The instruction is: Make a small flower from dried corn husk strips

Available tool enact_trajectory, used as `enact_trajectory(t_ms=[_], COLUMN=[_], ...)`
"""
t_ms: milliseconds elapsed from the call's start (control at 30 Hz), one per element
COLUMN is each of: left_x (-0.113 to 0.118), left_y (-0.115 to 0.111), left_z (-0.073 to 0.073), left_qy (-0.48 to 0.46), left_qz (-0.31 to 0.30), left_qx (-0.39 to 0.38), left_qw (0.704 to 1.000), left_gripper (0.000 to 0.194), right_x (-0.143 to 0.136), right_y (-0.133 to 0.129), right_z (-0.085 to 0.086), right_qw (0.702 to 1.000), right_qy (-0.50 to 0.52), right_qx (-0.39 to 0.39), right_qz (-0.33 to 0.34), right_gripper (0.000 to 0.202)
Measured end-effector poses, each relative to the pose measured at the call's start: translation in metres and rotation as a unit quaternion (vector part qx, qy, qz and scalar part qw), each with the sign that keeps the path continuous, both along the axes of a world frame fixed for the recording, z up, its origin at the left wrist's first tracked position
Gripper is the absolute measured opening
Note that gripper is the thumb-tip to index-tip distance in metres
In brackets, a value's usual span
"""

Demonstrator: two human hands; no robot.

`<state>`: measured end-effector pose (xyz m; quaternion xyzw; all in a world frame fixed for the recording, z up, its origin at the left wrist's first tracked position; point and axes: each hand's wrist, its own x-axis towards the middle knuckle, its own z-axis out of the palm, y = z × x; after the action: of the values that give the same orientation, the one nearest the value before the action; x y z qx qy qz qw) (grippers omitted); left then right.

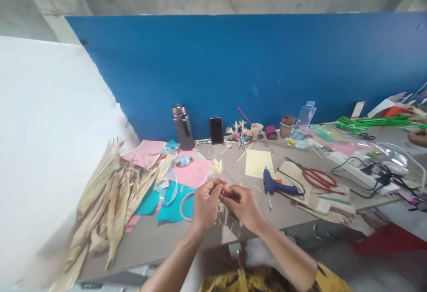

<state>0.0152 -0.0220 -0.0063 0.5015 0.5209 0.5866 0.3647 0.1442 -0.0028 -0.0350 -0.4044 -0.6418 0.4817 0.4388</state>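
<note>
My left hand is closed in a pinch around the base of a small pale husk flower, whose petals stick up above the fingers. Touching it from the right, my right hand has its fingertips pinched together at the same spot; what they grip is too small to make out. Husk scraps lie on the table below the hands. A blue glue gun rests to the right, beside a yellow paper sheet. A roll of tape lies just left of my left hand.
Dried corn husks cover the table's left end, near pink and blue paper. A flask, phone and finished flowers stand behind. Red-handled scissors and a power strip lie right. Another person's hand shows far right.
</note>
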Motion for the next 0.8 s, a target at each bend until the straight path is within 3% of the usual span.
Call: enact_trajectory(t_ms=[233, 367, 633, 800], left_x=[-0.008, -0.011, -0.025, -0.028], left_y=[0.035, 0.05, 0.058, 0.062], left_z=[0.011, 0.01, -0.015, -0.029], left_qy=[-0.019, -0.024, 0.069, 0.052], left_qz=[-0.053, -0.064, 0.002, 0.011], left_qx=[0.028, 0.039, 0.06, 0.051], left_qw=[0.998, 0.997, 0.996, 0.997], left_gripper=[0.018, 0.02, 0.015, 0.017], right_x=[-0.005, -0.008, -0.023, -0.029], right_y=[0.016, 0.032, 0.055, 0.06], right_z=[0.013, 0.014, 0.0, -0.01], right_qw=[1.0, 0.998, 0.993, 0.983], right_qy=[0.023, -0.003, -0.098, -0.158], right_qx=[-0.014, 0.014, 0.062, 0.08], right_qz=[-0.011, -0.062, -0.034, -0.049], right_gripper=[0.014, 0.016, 0.017, 0.015])
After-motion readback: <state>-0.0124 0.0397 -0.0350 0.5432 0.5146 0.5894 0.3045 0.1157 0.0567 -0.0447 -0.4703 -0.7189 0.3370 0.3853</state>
